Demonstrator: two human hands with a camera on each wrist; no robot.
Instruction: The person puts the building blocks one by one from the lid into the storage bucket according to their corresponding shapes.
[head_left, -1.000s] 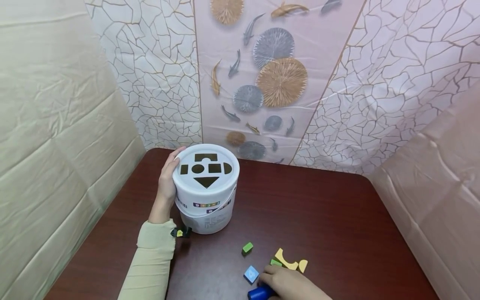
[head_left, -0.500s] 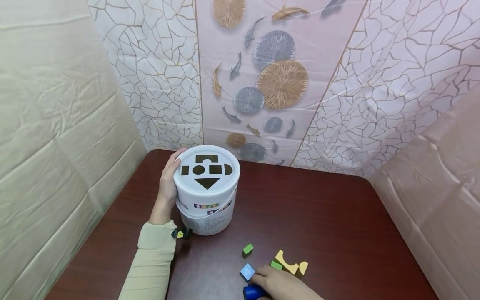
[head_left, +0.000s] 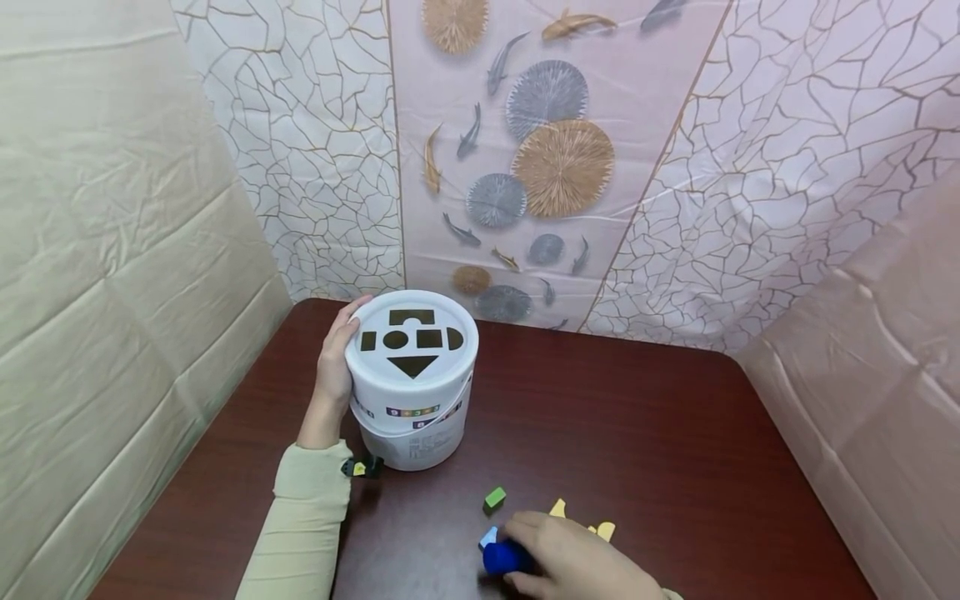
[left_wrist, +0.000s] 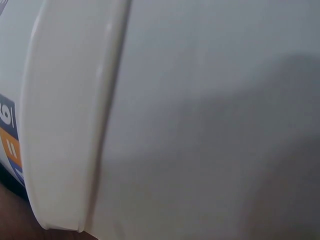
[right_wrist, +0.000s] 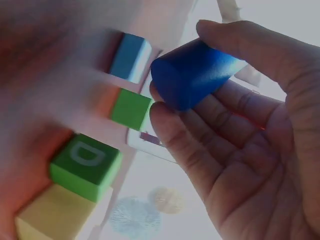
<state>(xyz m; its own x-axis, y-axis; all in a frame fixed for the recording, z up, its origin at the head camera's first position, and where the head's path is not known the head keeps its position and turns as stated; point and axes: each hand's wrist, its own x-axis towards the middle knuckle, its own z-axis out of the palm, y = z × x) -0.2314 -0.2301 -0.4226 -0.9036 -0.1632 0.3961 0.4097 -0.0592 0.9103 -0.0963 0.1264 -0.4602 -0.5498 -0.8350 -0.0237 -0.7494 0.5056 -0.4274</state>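
Observation:
My left hand (head_left: 336, 354) rests against the left side of a white bucket (head_left: 412, 417), its fingers along the rim. The bucket stands upright, its lid (head_left: 372, 362) cut with shaped holes. White bucket wall (left_wrist: 200, 125) fills the left wrist view. My right hand (head_left: 566, 558) pinches a dark blue cylinder-like block (right_wrist: 195, 72) between thumb and fingers. Beside it, in the head view, lies a light blue block (head_left: 488, 537), partly covered. A small green block (head_left: 494, 500) lies farther away. Under the right hand, yellow blocks (head_left: 606, 530) are partly hidden.
In the right wrist view, a green block marked D (right_wrist: 87, 160) touches a yellow block (right_wrist: 55, 212). The dark red-brown table (head_left: 622, 417) ends at patterned cloth (head_left: 502, 183) behind and beige cloth (head_left: 112, 250) at the left.
My right hand shifts slightly left, then rises a little with the dark blue block, which tips up. The light blue block slides a little left. My left hand and the bucket stay put.

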